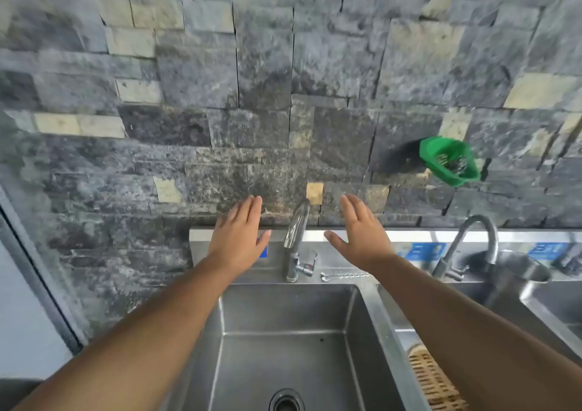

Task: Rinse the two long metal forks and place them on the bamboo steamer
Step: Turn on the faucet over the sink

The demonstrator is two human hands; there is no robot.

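Two long metal forks lie side by side on the sink's back ledge, just right of the faucet. My left hand is raised flat and empty to the left of the faucet. My right hand is held up empty on the faucet's right, above the forks and apart from them. The bamboo steamer shows at the bottom right, partly hidden by my right forearm.
A steel sink basin with a drain lies below my arms. A second faucet and a metal pot stand in the right basin. A green basket hangs on the stone wall.
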